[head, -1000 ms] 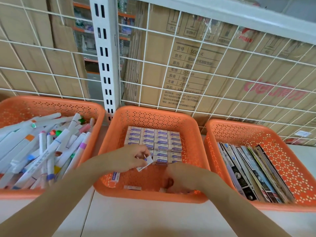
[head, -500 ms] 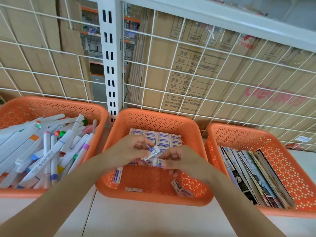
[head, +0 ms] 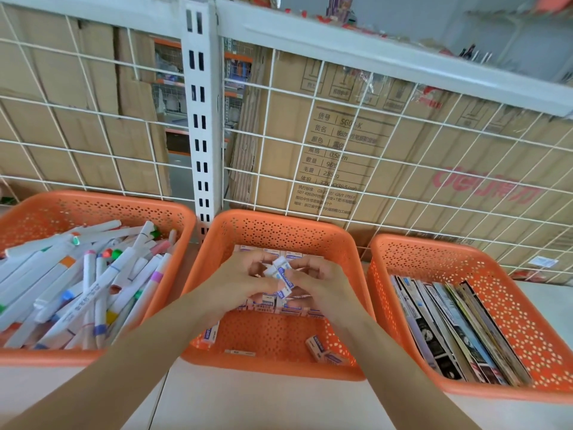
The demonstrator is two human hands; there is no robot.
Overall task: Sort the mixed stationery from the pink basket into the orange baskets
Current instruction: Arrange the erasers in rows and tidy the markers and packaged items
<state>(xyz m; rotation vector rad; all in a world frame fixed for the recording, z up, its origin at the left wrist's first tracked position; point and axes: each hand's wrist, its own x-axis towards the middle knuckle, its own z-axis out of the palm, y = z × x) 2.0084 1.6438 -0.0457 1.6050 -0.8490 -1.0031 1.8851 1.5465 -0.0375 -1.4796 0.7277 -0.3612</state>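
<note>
Well inside middle basket rim: left hand, right hand, erasers between.

left basket: markers in | middle basket: erasers in | right basket: booklets in | wire grid behind

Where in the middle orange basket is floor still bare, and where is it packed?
Bare floor: the near half of the middle basket, between the packed eraser rows and the loose erasers at the near right corner. Crowded: the far half, where left hand and right hand grip held erasers over the rows.
</note>
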